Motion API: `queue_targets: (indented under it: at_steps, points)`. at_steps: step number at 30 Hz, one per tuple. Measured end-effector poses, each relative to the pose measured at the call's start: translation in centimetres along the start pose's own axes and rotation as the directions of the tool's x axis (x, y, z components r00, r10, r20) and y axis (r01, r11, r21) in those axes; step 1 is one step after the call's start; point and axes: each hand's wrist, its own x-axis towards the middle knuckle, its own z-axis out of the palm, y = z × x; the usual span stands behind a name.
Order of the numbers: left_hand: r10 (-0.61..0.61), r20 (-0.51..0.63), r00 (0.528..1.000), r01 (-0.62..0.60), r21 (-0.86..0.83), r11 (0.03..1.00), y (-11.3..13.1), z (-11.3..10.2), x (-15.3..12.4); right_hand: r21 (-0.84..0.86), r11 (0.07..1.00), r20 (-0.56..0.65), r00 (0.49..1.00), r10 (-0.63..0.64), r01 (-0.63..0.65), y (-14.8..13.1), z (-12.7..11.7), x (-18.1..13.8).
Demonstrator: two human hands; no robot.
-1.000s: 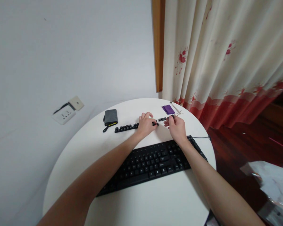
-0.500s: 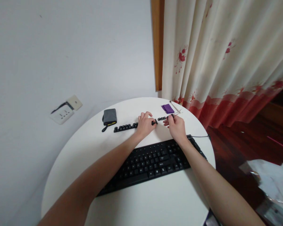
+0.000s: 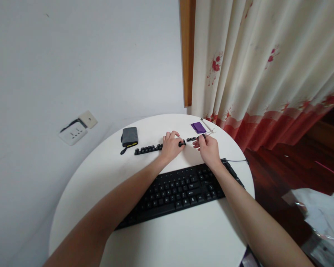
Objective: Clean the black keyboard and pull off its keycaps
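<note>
My left hand point(image 3: 169, 146) is over the right part of a row of small black keycaps point(image 3: 147, 150). Its thumb and forefinger are closed on one keycap point(image 3: 181, 143) at the end of that row. Just to the right, my right hand point(image 3: 209, 148) has its fingers curled together in a pinch, with a small dark thing point(image 3: 200, 137) at the fingertips, too small to name. A short run of black keycaps point(image 3: 191, 139) lies between the two hands. Below both forearms lies a black keyboard point(image 3: 183, 191), partly hidden by them.
A grey pouch point(image 3: 130, 136) with a loop strap lies at the left rear of the round white table point(image 3: 167, 241). Behind my right hand are a folded purple cloth point(image 3: 198, 127) and a thin pale stick point(image 3: 207, 126). The keyboard's cable point(image 3: 236, 161) runs over the right edge.
The view has shifted very slightly. Both hands keep the same place and grip, and the keycaps and keyboard stay put.
</note>
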Motion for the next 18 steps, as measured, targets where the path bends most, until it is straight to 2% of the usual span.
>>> queue_targets:
  at_steps: [18]
  points:
    - [-0.007,-0.017,1.000,0.008,0.075,0.997,0.14,-0.03,-0.08,0.014,1.000,0.007,1.000,0.003,-0.003,0.00,0.00,0.05]
